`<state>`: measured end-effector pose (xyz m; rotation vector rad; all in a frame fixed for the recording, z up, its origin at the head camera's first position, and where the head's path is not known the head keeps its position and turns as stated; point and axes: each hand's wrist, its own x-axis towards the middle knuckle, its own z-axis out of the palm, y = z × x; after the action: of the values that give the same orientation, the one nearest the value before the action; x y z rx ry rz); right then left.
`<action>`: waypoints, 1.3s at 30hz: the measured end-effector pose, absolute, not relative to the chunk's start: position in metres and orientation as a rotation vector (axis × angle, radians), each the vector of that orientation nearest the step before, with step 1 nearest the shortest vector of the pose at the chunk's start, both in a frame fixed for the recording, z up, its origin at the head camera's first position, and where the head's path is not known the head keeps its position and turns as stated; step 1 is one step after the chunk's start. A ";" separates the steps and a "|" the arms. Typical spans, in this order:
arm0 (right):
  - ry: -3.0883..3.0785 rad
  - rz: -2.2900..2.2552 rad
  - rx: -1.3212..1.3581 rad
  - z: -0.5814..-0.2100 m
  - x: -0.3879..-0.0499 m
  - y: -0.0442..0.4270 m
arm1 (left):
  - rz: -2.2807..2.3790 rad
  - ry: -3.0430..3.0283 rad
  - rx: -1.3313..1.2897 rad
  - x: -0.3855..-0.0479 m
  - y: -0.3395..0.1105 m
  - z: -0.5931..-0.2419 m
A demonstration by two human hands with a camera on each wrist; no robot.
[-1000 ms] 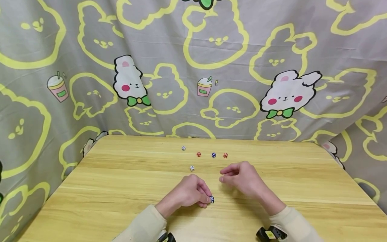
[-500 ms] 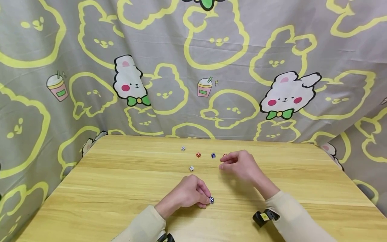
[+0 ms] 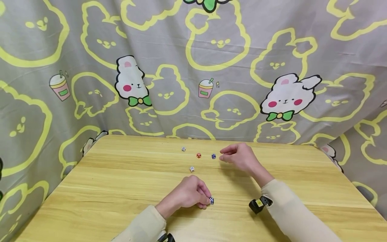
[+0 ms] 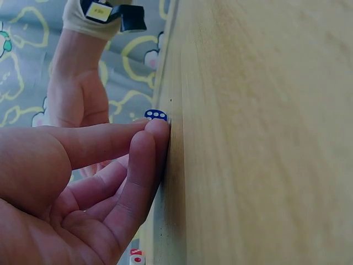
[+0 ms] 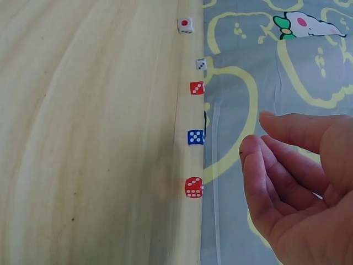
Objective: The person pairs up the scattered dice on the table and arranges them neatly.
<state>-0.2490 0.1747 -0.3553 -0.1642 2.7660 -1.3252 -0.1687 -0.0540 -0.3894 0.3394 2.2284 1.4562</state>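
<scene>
The left grip (image 3: 191, 193) pinched a blue die (image 3: 212, 200); the right grip (image 3: 240, 157), slightly parted and empty, hovered near a red die (image 5: 194, 187).

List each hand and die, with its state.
Near blue die: pinched
Left hand: pinching it
Right hand: empty, fingers bent
Far blue die: on table
Left red die: on table
Right red die: on table
Near white die: on table
Far white die: on table

Reaching farther across the wooden table (image 3: 121, 195) with the right hand (image 3: 241, 158) now, up to just right of the far blue die (image 3: 213, 156) in the head view, fully blocking the rightmost red die (image 5: 194, 187) from that view, and bringing the cream sleeve (image 3: 293, 205) along!
</scene>
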 end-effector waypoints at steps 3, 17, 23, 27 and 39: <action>2.767 -1.327 -0.159 -0.355 -0.252 0.174 | 1.457 2.227 0.337 -0.168 -0.053 -0.389; 2.813 -1.277 -0.148 -0.361 -0.266 0.166 | 1.462 2.235 0.345 -0.168 -0.055 -0.389; 2.823 -1.257 -0.121 -0.368 -0.271 0.162 | 1.469 2.222 0.340 -0.169 -0.054 -0.389; 2.842 -1.234 -0.124 -0.371 -0.273 0.158 | 1.473 2.218 0.335 -0.169 -0.054 -0.389; 2.902 -1.149 -0.088 -0.378 -0.276 0.149 | 1.458 2.228 0.342 -0.168 -0.053 -0.389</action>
<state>-0.2764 0.1495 -0.3777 -0.0877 2.9020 -1.1492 -0.1685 -0.0532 -0.3891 0.3423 2.2284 1.4583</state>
